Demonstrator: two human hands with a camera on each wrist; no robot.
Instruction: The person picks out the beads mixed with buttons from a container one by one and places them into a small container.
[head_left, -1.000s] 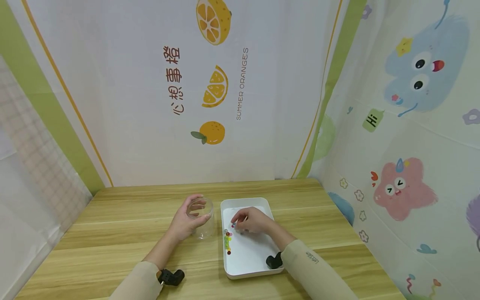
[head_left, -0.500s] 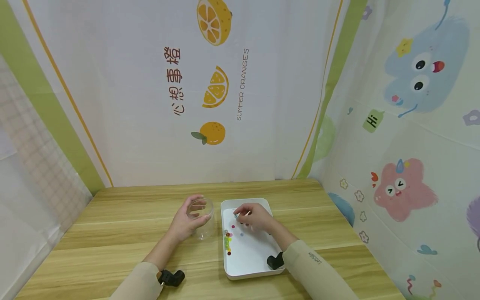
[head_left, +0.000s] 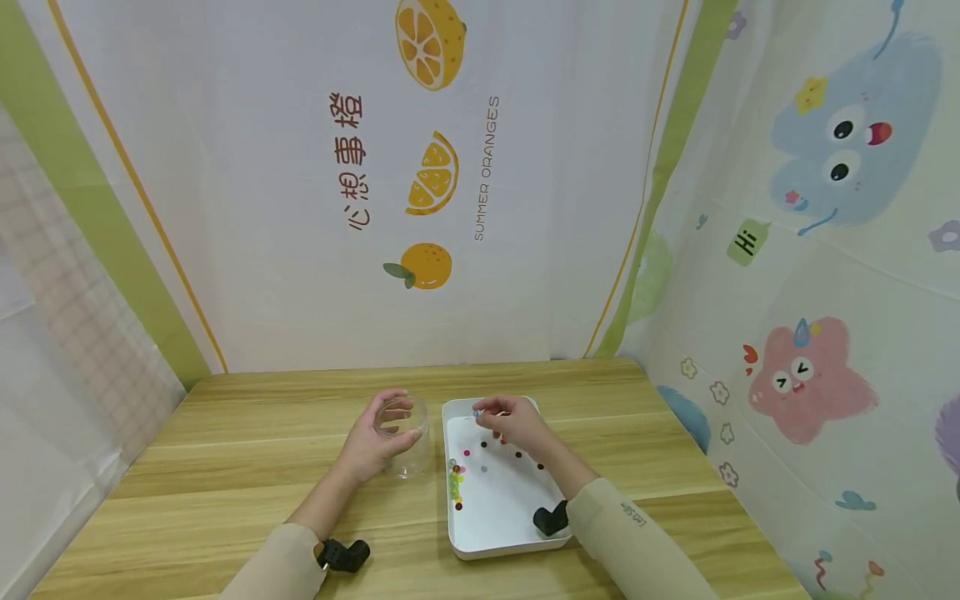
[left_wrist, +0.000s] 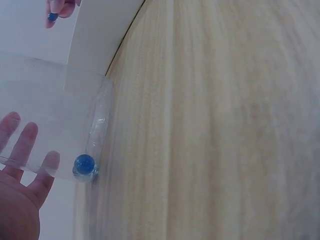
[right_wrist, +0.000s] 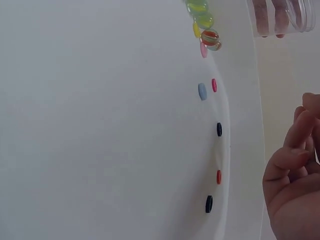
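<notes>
On the wooden bench [head_left: 262,454] sits a white tray [head_left: 502,518]. Just beside its left edge, the left hand [head_left: 373,442] holds a clear jar [head_left: 409,463], fingers and thumb curved around it. Over the tray's far end, near the left corner, the right hand [head_left: 516,421] pinches a blue marble [left_wrist: 52,17]. Another marble [left_wrist: 84,164] lies at the jar's base. Green marbles [right_wrist: 204,20] line the tray's left edge; flat coloured discs [right_wrist: 202,91] are scattered nearby.

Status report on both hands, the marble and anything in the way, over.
Left hand holds clear jar, blue marble at its bottom. Right hand pinches another blue marble over white tray. Tray wall between marble and jar; no other obstruction seen.
</notes>
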